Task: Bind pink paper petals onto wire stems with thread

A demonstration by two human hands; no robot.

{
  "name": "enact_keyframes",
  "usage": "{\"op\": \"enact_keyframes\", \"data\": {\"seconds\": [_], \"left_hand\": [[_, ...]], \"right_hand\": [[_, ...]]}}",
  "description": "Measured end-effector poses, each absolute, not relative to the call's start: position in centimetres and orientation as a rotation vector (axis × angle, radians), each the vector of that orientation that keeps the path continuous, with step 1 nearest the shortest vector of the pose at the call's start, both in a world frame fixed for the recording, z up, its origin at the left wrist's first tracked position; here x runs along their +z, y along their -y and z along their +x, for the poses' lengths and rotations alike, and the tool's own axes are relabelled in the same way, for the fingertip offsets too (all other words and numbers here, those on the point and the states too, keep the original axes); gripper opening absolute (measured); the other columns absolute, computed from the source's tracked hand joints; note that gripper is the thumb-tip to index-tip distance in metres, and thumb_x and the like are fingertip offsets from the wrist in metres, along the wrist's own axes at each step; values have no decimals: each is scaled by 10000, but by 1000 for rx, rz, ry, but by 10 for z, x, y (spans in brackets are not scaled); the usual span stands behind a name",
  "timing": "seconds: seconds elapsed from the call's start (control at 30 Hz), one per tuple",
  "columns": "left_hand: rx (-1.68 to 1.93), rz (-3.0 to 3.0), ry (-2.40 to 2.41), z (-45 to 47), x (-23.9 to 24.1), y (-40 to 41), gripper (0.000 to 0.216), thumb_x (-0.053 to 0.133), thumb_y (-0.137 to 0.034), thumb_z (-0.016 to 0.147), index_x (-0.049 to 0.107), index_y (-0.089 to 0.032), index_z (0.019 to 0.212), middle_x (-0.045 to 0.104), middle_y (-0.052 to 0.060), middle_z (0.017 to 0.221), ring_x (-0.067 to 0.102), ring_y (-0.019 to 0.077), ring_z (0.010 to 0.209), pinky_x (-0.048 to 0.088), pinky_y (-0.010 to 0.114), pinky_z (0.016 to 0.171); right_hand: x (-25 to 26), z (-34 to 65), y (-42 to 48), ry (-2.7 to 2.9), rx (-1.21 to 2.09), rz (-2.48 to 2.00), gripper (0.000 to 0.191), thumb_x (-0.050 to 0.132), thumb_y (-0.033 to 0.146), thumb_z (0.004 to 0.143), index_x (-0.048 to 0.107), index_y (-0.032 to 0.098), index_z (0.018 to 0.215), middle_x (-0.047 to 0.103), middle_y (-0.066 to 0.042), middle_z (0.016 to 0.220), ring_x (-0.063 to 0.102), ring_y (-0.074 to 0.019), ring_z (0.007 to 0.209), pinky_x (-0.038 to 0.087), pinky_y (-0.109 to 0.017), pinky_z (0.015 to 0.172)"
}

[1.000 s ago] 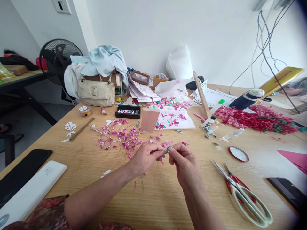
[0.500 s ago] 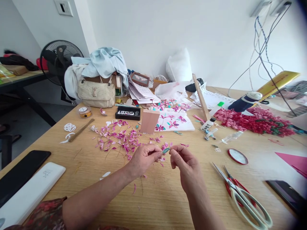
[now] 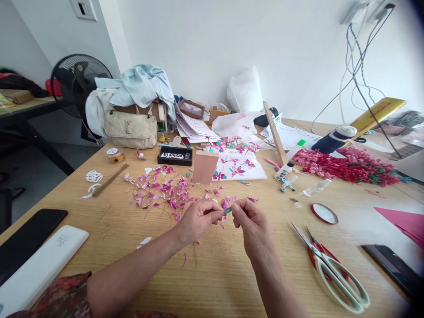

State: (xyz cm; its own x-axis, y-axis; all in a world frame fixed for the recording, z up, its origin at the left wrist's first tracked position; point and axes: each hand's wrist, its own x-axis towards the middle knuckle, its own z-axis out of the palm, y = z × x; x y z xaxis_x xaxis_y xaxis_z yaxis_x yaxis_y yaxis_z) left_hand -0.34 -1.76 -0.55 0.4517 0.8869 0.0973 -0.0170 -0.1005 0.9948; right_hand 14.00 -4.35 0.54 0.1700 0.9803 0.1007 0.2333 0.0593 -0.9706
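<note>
Pinching tiny green piece (image 3: 227,210), left hand (image 3: 198,219) and right hand (image 3: 252,224) fingers closed tight, lifted off table (image 3: 212,274) for fiddly control.

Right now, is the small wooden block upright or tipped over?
Upright: the wooden block stands on its end on the table, taller than wide.

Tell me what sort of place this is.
Likely a home craft workspace: pink petals litter the wooden table, with scissors, a heap of red flowers and a handbag behind. The left hand and right hand pinch a small teal piece.
</note>
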Motion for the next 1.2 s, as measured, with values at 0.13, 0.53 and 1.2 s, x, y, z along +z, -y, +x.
{"op": "enact_keyframes", "data": {"seconds": [0.13, 0.53, 1.2], "left_hand": [[929, 1426, -773, -5, -5, 15, 186, 544, -269, 757, 555, -134, 628, 483, -19, 582, 443, 89, 577, 368, 204, 580], [891, 1427, -778, -4, -4, 15, 193, 556, -272, 746, 570, -129, 617, 488, -15, 577, 446, 88, 574, 370, 204, 567], [683, 1367, -693, -4, -2, 8, 199, 545, -289, 760, 631, -113, 795, 558, 23, 724, 518, 98, 648, 416, 224, 627]], "right_hand": [[11, 148, 47, 1275, 953, -1383, 241, 508, 413, 774, 550, 178, 743, 467, 25, 567, 396, -96, 474, 337, -230, 455], [9, 150, 41, 1279, 1104, -1329, 253, 579, 381, 734, 487, 183, 605, 386, 53, 514, 335, -85, 474, 275, -216, 449], [17, 156, 37, 1640, 884, -1542, 193, 526, 327, 766, 558, 183, 642, 398, 44, 508, 328, -99, 482, 246, -222, 436]]}}
